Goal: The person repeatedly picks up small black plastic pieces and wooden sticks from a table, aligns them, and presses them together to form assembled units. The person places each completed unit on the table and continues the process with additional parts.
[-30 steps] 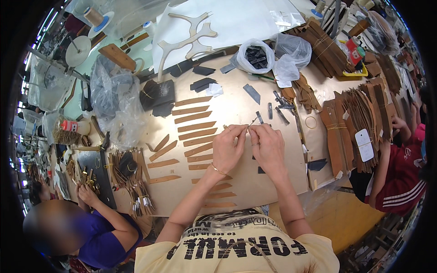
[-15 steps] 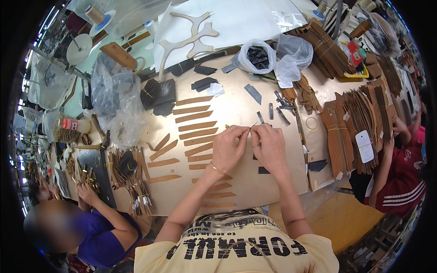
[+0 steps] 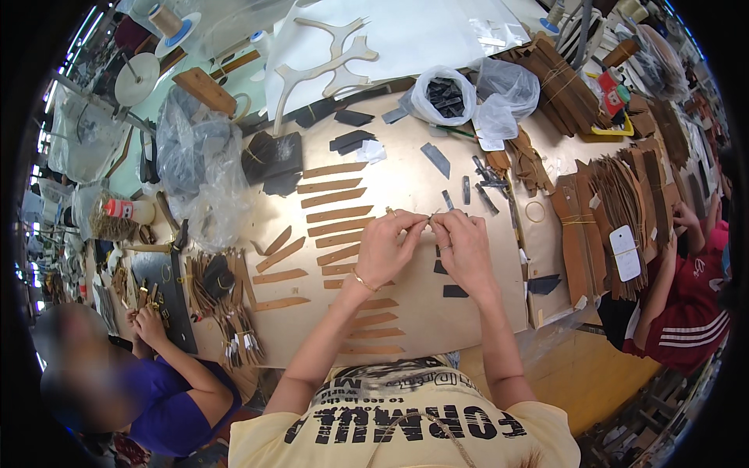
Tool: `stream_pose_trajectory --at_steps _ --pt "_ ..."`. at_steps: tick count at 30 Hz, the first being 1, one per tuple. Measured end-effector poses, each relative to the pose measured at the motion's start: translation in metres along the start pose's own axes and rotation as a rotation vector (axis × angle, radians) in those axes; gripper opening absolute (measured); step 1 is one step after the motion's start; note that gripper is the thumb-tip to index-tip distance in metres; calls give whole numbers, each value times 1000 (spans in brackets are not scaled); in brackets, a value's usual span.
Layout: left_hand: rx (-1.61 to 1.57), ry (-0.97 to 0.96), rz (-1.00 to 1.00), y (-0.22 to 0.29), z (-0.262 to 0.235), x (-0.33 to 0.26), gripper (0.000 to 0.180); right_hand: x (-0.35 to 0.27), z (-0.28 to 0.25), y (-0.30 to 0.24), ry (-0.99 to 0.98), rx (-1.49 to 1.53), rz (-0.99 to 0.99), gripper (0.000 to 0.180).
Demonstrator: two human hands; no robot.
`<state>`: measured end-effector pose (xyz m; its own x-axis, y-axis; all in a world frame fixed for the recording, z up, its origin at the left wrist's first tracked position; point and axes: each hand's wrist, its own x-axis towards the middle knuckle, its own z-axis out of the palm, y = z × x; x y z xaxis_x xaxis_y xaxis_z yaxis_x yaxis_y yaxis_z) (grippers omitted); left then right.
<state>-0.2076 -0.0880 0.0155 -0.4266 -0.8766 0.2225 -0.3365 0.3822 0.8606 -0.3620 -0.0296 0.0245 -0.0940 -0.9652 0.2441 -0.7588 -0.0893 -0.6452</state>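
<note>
Over the middle of the work table, my left hand (image 3: 388, 246) and my right hand (image 3: 463, 246) meet with their fingertips almost touching. Both are pinched closed on something small, which the fingers mostly hide. Beneath and left of my left hand lies a column of tan leather strips (image 3: 337, 212), each with a slanted end. Dark rectangular pieces (image 3: 455, 291) lie partly hidden beside my right forearm. Past my right hand are several small black strips (image 3: 485, 175) and a larger grey slanted piece (image 3: 435, 159).
A plastic bag of black pieces (image 3: 445, 97) stands at the back. Bundled brown leather pieces (image 3: 581, 226) line the right side, near a co-worker in red (image 3: 686, 300). At left are crumpled clear plastic (image 3: 211, 187), a hammer (image 3: 170, 238) and a co-worker in purple (image 3: 183, 405).
My hands stay together in a pinch, with the fingers shifted slightly. At the left, the co-worker's hands have moved a little. The table's pieces lie as before.
</note>
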Motion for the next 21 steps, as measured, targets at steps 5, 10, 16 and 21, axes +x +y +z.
stream_pose_trajectory --at_steps 5,10,16,21 --pt "86 -27 73 1 -2 3 10 -1 -3 1 -28 -44 -25 10" --pt "182 -38 108 2 -2 4 8 -1 -2 0 -34 -61 -28 10" --pt "62 1 22 1 -2 1 9 -1 -1 -2 -22 23 -39 8" --pt "-13 -8 -24 0 -5 -1 10 1 -1 -5 -36 -12 -35 8"
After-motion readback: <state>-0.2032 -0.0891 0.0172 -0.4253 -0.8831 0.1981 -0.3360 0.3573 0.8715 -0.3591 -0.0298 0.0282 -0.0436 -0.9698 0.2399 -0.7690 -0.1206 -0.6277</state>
